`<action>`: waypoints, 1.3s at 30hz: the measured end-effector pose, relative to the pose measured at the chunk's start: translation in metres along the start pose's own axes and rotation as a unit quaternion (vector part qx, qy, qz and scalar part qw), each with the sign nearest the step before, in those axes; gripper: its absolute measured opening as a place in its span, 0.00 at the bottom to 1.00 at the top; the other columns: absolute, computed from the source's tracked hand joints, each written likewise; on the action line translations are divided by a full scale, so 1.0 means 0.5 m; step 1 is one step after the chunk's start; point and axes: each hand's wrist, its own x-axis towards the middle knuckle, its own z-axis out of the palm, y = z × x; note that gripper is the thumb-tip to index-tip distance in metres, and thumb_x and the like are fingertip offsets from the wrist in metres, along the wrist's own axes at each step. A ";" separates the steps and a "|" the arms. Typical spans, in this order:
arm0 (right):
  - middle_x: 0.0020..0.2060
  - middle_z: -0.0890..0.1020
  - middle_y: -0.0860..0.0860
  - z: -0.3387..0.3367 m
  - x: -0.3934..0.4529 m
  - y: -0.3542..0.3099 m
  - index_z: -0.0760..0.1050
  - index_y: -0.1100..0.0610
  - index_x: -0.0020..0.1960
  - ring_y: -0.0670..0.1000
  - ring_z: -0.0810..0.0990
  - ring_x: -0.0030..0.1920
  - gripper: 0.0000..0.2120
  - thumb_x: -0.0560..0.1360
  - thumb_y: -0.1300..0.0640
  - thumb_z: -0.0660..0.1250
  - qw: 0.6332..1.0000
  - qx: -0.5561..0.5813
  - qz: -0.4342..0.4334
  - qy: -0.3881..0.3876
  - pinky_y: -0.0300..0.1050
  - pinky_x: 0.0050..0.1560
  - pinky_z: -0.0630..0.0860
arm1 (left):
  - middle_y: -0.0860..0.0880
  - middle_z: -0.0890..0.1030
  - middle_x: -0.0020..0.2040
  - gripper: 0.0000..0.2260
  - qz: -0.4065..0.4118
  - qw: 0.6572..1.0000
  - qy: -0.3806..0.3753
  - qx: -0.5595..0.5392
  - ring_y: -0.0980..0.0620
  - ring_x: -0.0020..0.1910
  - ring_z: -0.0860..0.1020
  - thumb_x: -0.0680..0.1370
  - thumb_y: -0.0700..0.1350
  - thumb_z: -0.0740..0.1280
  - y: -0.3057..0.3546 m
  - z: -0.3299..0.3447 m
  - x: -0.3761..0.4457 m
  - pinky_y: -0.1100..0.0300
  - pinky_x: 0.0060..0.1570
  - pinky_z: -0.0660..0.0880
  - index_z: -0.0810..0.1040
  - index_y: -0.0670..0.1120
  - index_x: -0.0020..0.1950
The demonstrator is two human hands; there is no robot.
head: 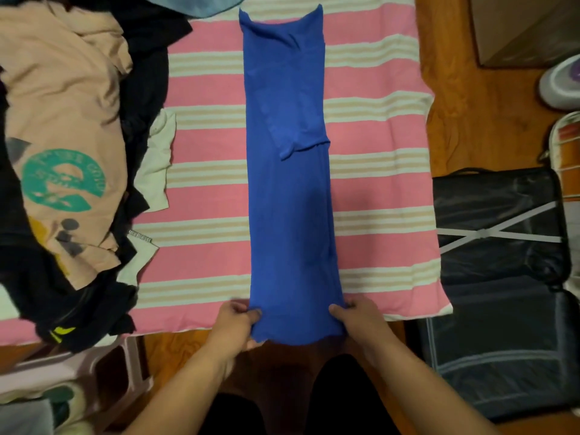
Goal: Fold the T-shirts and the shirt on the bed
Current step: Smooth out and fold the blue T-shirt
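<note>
Blue T-shirt (287, 171) lies down the middle of the frame as a long narrow strip on the pink-and-cream striped bed cover (207, 196), its sides already folded in, so the lengthwise fold looks done. A sleeve edge makes a small ridge across the strip about halfway up, toward its right side. The far end reaches nearly to the top of the frame; the near end hangs just over the bed's lower edge.

At that near end, the left hand (237, 321) pinches the strip's lower-left corner, thumb on top and fingers curled under the cloth. The right hand (354, 318) grips the lower-right corner in the same way, fingers closed round the fabric.

By the look of it, the step in hand is the crosswise fold. The next move probably calls for lifting both corners together and carrying the hem up toward the collar end, keeping the two edges level so the strip does not twist, then smoothing the crease flat.

More work waits at the left of the frame: a peach T-shirt (66, 120) with a green round print lies crumpled on a pile of dark clothes (144, 73), with a pale garment (158, 164) beside it. At the lower right, off the bed, an open dark suitcase (499, 277) sits on the wooden floor (470, 114).
</note>
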 end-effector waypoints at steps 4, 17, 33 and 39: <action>0.39 0.86 0.57 -0.055 -0.021 -0.195 0.78 0.62 0.53 0.53 0.85 0.36 0.08 0.82 0.58 0.65 0.968 0.236 -0.016 -0.086 0.47 0.38 0.81 | 0.39 0.85 0.41 0.09 0.099 0.989 -0.025 -0.105 0.48 0.31 0.82 0.83 0.38 0.59 0.199 -0.006 -0.038 0.58 0.30 0.80 0.78 0.38 0.56; 0.52 0.81 0.49 0.013 0.152 -0.176 0.75 0.58 0.60 0.48 0.79 0.49 0.13 0.78 0.59 0.71 0.979 -0.059 -0.187 0.049 0.37 0.42 0.72 | 0.45 0.81 0.46 0.11 0.171 0.967 0.105 0.157 0.47 0.42 0.78 0.81 0.49 0.68 0.172 0.061 0.145 0.56 0.38 0.70 0.75 0.41 0.52; 0.42 0.83 0.45 -0.003 0.070 0.049 0.78 0.51 0.45 0.48 0.81 0.45 0.06 0.71 0.51 0.69 0.951 -0.304 -0.052 -0.023 0.44 0.48 0.78 | 0.51 0.82 0.44 0.05 0.093 0.940 0.025 0.327 0.52 0.42 0.79 0.80 0.48 0.68 -0.039 -0.043 0.074 0.58 0.50 0.76 0.76 0.47 0.48; 0.46 0.80 0.48 -0.053 0.174 -0.291 0.76 0.55 0.52 0.52 0.78 0.47 0.06 0.79 0.53 0.67 0.945 -0.216 -0.222 0.109 0.46 0.49 0.75 | 0.49 0.80 0.54 0.11 0.248 0.931 0.105 0.245 0.48 0.50 0.79 0.81 0.51 0.67 0.267 -0.007 0.149 0.57 0.51 0.73 0.75 0.48 0.61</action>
